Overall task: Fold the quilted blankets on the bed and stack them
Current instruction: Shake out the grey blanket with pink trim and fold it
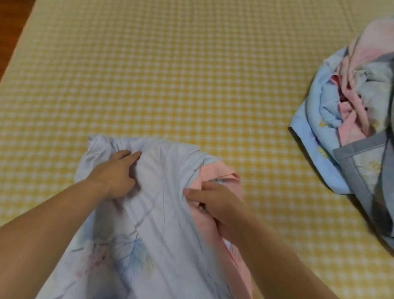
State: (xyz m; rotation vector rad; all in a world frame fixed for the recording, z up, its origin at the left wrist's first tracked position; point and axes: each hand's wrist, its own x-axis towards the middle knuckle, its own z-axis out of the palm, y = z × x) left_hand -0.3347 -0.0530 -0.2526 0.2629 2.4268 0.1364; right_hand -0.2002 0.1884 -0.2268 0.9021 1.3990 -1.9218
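Beyond blanket [161, 217] edge, bed [174, 75] lies open.

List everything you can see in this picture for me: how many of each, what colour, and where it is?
blanket being folded: one, pale blue with a faint leaf print and a pink underside, on the near middle of the bed.
heap of blankets: number unclear, light blue, pink and grey-edged, crumpled at the right side of the bed.
bed sheet: one, yellow and white check, covering the bed.
floor: brown strip, far left beside the bed.
left hand: one, resting on the blue face of the blanket near its far edge, forefinger extended, other fingers curled.
right hand: one, gripping the blanket where the blue meets the pink.
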